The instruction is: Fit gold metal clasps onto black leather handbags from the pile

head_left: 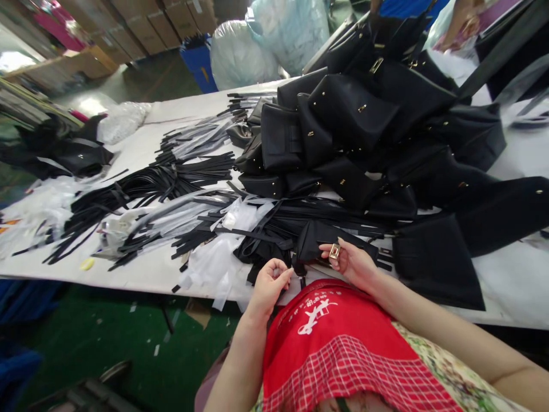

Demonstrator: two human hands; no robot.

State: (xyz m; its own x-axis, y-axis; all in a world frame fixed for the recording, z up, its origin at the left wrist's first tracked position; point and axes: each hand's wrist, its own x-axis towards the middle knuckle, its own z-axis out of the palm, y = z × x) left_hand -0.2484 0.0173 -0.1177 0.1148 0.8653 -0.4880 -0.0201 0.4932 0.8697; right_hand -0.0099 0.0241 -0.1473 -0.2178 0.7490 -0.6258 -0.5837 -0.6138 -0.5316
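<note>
My right hand (352, 264) holds a gold-coloured rectangular bag clasp (334, 250) between its fingers, just above a small black bag (317, 234) at the table's front edge. To the left, my left hand (271, 281) is closed with thumb and forefinger pinched together beside that bag. Whatever lies in the pinch is too small to make out. Black straps (261, 252) lie tangled behind my left hand. Just right of my right hand, a flat black bag panel (437, 260) rests on the table.
Black bags with gold fittings (351, 114) are heaped at the back right. Bundles of black straps (150, 183) and clear plastic wrap (214, 257) spread leftward over the white table (103, 277). Another person's arm (458, 26) shows at the far right. Large plastic sacks (240, 54) stand behind.
</note>
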